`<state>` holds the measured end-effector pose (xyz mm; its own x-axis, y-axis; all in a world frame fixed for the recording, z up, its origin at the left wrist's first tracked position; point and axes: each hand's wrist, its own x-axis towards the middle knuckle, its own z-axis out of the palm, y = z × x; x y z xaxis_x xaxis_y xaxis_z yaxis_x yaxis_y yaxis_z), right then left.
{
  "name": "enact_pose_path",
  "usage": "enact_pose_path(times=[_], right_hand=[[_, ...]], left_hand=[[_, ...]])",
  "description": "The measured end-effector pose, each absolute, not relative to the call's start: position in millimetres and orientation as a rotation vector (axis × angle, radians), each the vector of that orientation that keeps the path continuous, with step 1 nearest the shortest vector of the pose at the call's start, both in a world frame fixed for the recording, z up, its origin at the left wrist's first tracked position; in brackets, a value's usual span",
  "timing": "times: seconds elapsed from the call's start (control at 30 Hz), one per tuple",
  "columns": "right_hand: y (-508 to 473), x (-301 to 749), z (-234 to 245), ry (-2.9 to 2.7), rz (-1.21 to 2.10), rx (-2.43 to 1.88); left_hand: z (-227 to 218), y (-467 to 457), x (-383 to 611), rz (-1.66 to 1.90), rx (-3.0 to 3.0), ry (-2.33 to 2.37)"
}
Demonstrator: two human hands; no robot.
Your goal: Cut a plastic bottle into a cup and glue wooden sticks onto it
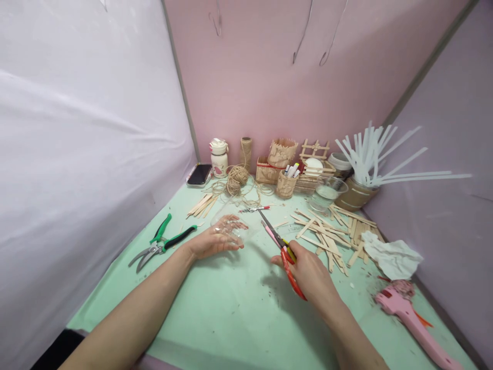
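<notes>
My left hand (pixel 213 241) is closed round a clear plastic cup (pixel 231 223) lying on its side on the green table (pixel 231 308); my fingers show through its wall. My right hand (pixel 308 275) grips red-handled scissors (pixel 279 244) together with a pink and yellow pen-like tool. The scissor blades point up and left, toward the cup's open end, a short way from it.
Green-handled pliers (pixel 162 241) lie at the left. A twine ball (pixel 236 177), a phone (pixel 199 174), a small bottle (pixel 219 156) and stick-built holders (pixel 283 154) stand at the back. Loose wooden sticks (pixel 327 234), a crumpled tissue (pixel 393 257), a pink glue gun (pixel 408 313) and white strips (pixel 370 154) are on the right.
</notes>
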<state>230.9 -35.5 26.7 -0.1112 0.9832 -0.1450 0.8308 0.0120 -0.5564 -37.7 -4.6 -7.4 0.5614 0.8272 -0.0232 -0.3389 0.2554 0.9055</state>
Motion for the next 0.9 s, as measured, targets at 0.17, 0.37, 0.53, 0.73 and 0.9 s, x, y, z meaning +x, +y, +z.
enact_pose_path(times=[0.17,0.37,0.53,0.73,0.9], right_hand=[[-35.5,234.2,25.7,-1.994,0.820,-1.836],[-34.5,235.6,27.9,-1.995,0.855,-1.827],[-35.3,233.5,29.6,-2.012,0.843,-1.838],[-35.7,233.6,25.1,-2.026,0.850,-1.782],[-35.0,233.6,22.7,-2.063,0.779,-1.790]], left_hand=[[-10.8,-1.3,-42.0,0.840,0.985,0.518],[-16.7,3.3,-46.1,0.863,0.910,0.464],[-17.8,4.1,-47.7,0.869,0.896,0.451],[-16.3,2.9,-48.2,0.793,0.930,0.424],[-17.6,2.8,-49.5,0.771,0.932,0.415]])
